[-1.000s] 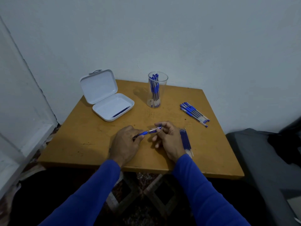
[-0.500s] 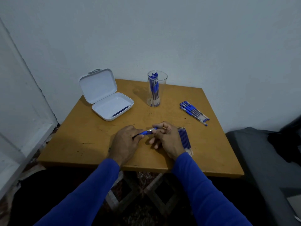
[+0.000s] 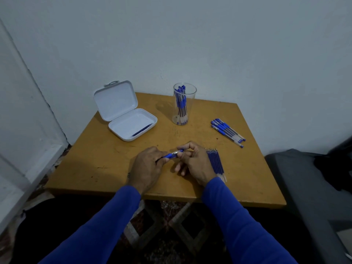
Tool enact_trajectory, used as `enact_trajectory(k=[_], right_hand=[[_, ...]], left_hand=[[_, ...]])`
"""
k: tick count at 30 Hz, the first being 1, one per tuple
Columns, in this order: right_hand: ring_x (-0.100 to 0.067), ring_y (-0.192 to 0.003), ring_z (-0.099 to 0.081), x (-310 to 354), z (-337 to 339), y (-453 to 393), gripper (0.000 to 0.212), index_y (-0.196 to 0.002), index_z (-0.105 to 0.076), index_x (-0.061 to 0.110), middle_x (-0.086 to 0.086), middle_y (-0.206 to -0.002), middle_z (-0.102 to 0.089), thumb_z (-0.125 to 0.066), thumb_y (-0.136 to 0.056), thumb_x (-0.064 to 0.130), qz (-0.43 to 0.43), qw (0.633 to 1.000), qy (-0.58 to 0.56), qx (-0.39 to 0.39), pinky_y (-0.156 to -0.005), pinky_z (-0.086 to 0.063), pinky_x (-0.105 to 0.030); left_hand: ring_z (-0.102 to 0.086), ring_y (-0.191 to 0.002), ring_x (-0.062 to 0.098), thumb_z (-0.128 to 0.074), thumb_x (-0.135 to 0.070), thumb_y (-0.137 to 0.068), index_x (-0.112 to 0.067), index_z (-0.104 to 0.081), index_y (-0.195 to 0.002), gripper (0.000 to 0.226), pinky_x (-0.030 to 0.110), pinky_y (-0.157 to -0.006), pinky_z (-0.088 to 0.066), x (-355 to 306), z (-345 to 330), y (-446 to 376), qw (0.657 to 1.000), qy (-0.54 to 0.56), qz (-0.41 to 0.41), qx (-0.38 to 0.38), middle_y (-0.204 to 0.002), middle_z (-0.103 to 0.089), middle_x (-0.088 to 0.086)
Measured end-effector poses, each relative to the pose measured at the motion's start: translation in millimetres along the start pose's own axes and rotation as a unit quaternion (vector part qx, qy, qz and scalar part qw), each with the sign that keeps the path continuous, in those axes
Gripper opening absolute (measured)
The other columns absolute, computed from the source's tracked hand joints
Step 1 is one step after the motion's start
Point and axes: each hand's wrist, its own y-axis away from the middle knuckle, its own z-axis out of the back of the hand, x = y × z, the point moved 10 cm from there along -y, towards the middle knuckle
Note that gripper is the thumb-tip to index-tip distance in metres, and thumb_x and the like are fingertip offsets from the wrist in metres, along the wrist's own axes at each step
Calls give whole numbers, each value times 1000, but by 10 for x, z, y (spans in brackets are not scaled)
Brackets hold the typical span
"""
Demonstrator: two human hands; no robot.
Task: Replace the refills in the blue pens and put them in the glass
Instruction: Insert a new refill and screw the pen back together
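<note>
In the middle of the frame, the left hand and the right hand both pinch one blue pen just above the wooden table. The glass with pens stands higher up. Loose pens lie at the right. Refills lie beside the right hand. A white case sits open at the upper left.

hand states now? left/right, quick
Left hand: closed, gripping the blue plastic pen by its barrel.
Right hand: closed, pinching the same pen's tip end.
</note>
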Motion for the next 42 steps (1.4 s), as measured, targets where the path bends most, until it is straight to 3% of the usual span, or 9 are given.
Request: enact_trajectory(k=[5, 10, 14, 19, 21, 23, 27, 37, 42], right_hand=[[-27, -67, -68, 43, -16, 33, 19, -116, -54, 10, -19, -87, -75, -63, -100, 15, 11, 1000, 7, -12, -49, -51, -30], [-18, -63, -68, 142, 9, 65, 17, -115, -56, 15, -19, -88, -74, -63, -100, 16, 15, 999, 11, -42, -48, -51, -26], [-15, -71, -72, 310, 180, -28, 19, -115, -55, 25, -7, -91, -75, -64, -99, 17, 30, 995, 44, -85, -52, -54, -27], [-15, -73, -70, 748, 481, -180, 20, -114, -55, 30, 1, -82, -70, -66, -99, 22, 113, 972, 133, -158, -54, -58, -31], [-14, -76, -69, 963, 570, -249, 20, -116, -56, 32, 4, -86, -70, -66, -99, 26, 151, 957, 173, -179, -61, -60, -33], [-8, -77, -68, 1205, 636, -319, 22, -119, -57, 30, 4, -88, -70, -65, -99, 25, 185, 945, 194, -189, -64, -57, -26], [8, -66, -59, 1736, 702, -423, 22, -121, -61, 21, 11, -77, -63, -64, -99, 18, 252, 923, 215, -197, -56, -44, -9], [-11, -69, -60, 2530, 871, -748, 24, -120, -62, 19, 5, -79, -65, -62, -98, 12, 348, 886, 176, -251, -64, -47, -12], [-5, -63, -57, 2558, 856, -960, 24, -121, -62, 18, 9, -81, -61, -58, -98, 10, 356, 876, 199, -259, -63, -46, -13]], left_hand=[[-51, -84, 5, -63, -27, -98, -19, -72, -121, 26, 15, -70, -34, 12, -54, 2, 1000, -22, 7, 17, -94, -59, -9], [-50, -94, 7, -60, -38, -98, -23, -66, -127, 33, 27, -82, -44, 39, -97, -5, 998, -44, 16, 30, -101, -61, -9], [-47, -107, 10, -61, -41, -97, -26, -58, -136, 42, 34, -95, -46, 22, -167, -85, 995, -89, 13, 50, -115, -61, -8], [-49, -112, 14, -59, -43, -98, -25, -58, -125, 33, 29, -93, -43, -63, -345, -395, 990, -108, -7, 94, -109, -52, -10], [-48, -116, 13, -56, -46, -98, -27, -57, -128, 35, 30, -97, -42, -68, -444, -554, 987, -112, -20, 114, -119, -55, -9], [-44, -127, 14, -52, -51, -99, -29, -52, -138, 45, 33, -108, -39, -50, -546, -712, 982, -133, -33, 132, -140, -51, -7], [-40, -133, 17, -49, -64, -95, -28, -56, -133, 53, 36, -113, -35, 5, -662, -980, 977, -147, -33, 151, -148, -43, -5], [-25, -144, 17, -39, -71, -94, -33, -44, -148, 66, 40, -121, -24, 145, -790, -1045, 972, -165, -24, 164, -157, -29, -5], [-25, -145, 16, -35, -74, -93, -35, -43, -148, 68, 41, -122, -22, 192, -805, -1056, 972, -170, -21, 162, -157, -28, -7]])
